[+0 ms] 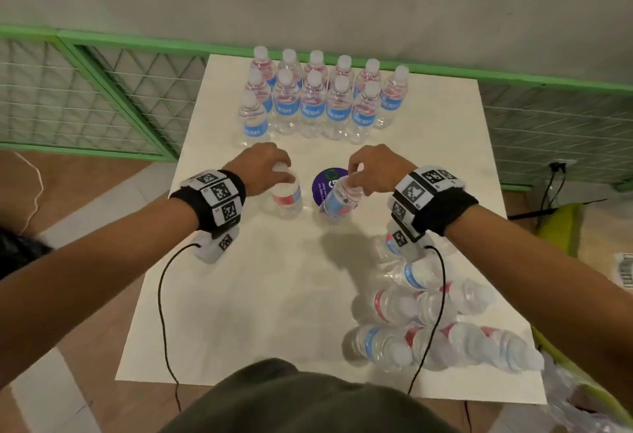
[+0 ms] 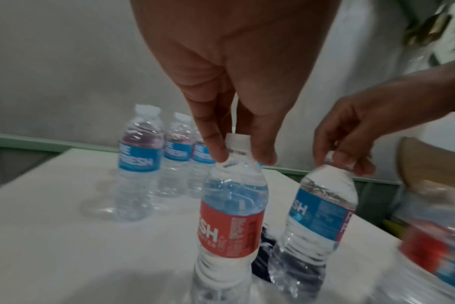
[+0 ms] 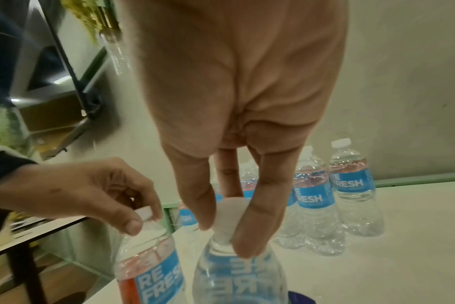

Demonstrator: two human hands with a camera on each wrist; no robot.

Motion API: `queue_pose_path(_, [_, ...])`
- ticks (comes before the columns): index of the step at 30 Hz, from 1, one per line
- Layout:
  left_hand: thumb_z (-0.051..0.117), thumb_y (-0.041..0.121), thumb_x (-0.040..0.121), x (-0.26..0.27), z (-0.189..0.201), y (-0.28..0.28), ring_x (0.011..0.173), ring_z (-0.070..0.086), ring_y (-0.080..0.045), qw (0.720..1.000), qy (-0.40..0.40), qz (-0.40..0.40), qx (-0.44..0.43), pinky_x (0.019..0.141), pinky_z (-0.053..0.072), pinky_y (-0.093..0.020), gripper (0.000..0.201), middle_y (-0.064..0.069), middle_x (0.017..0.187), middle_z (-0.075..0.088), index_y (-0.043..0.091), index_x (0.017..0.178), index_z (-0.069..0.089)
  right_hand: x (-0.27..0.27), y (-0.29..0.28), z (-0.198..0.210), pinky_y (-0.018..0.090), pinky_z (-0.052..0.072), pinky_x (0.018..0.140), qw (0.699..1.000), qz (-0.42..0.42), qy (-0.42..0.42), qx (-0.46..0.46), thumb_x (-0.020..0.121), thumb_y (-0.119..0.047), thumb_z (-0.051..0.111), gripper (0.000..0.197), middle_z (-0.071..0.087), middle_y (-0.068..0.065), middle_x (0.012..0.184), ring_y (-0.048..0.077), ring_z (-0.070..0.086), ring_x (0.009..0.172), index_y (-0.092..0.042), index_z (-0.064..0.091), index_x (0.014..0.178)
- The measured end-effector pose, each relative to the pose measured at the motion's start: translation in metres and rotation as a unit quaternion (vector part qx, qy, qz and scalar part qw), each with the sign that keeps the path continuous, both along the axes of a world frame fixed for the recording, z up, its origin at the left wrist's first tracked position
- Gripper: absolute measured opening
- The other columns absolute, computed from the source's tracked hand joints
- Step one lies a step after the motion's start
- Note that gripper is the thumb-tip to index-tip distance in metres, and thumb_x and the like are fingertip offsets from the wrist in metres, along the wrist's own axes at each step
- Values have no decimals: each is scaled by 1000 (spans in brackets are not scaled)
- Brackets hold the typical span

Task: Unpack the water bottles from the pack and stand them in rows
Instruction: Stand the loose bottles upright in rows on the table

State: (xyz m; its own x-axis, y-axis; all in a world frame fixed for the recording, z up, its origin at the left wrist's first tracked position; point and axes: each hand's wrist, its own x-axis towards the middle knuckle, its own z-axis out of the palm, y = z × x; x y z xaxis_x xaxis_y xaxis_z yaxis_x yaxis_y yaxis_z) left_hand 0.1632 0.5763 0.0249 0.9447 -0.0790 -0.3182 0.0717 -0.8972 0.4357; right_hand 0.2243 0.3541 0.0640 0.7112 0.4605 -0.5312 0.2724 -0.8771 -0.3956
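Note:
My left hand (image 1: 283,172) pinches the white cap of an upright water bottle (image 1: 287,198) at the table's middle; in the left wrist view its fingertips (image 2: 220,156) close on the neck of this red-labelled bottle (image 2: 231,205). My right hand (image 1: 352,180) pinches the cap of a second bottle (image 1: 339,200), which leans a little beside a purple round sticker (image 1: 329,182). In the right wrist view its fingers (image 3: 249,236) clamp the cap above that bottle (image 3: 237,277). Several bottles (image 1: 310,104) stand in rows at the far edge.
Several loose bottles (image 1: 428,312) lie in a heap on the near right of the white table (image 1: 257,295). Crumpled clear plastic (image 1: 582,402) hangs off the near right corner. A green mesh fence (image 1: 102,90) runs behind the table. Wrist cables trail over the near edge.

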Motion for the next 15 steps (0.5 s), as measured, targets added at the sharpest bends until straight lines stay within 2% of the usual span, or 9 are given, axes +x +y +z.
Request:
queue_pose_path(2, [63,33,85,13,0,9,110,51,-30,1000,-8,21,5,88,37,-33,39,-14,117,57,10,116,60,17,4,-3,27,44,64,999,-32,-20,5,84,-17,60,25,65,18,82,24,59,77,4,65,98])
queue_pose_path(5, [64,24,85,30,-1,21,116,49,-31,999,-20,43,-2,96,36,-35,36,-14,123,56,10,118,60,45,4,-8,30,47,71,994,-86,-60,-10,85,-23,58,31,70,21,94,31,66,89,4,66,97])
queue_pose_path(7, [65,15,84,39,-2,30,115,50,-32,998,-31,49,-19,98,37,-36,32,-13,123,57,10,116,62,60,1,-11,32,47,66,991,-111,-75,-27,86,-31,56,37,67,20,85,34,66,89,6,62,91])
queue_pose_path(9, [62,7,84,46,-4,36,116,50,-32,998,-36,43,-32,99,37,-36,31,-12,124,57,11,115,62,68,-3,-13,27,39,53,987,-124,-95,-44,88,-36,54,35,54,11,72,33,61,84,-1,53,86])
queue_pose_path(10, [61,6,84,48,-4,38,118,49,-31,998,-37,40,-33,101,37,-37,33,-12,126,56,12,116,61,71,-5,-14,27,37,50,985,-134,-102,-43,89,-39,53,34,51,10,72,31,58,80,-5,53,88])
queue_pose_path(13, [64,18,84,52,-4,40,119,47,-30,998,-29,45,-21,102,37,-39,40,-12,129,51,16,123,56,78,-8,-18,36,52,66,983,-153,-95,-31,91,-45,49,45,62,19,88,33,61,79,-1,57,92])
queue_pose_path(15, [64,26,85,56,-5,41,113,49,-33,998,-17,60,8,97,38,-40,40,-15,124,52,16,122,55,83,-9,-18,37,48,68,984,-146,-90,-38,90,-48,49,47,64,21,95,32,60,79,-2,56,92])
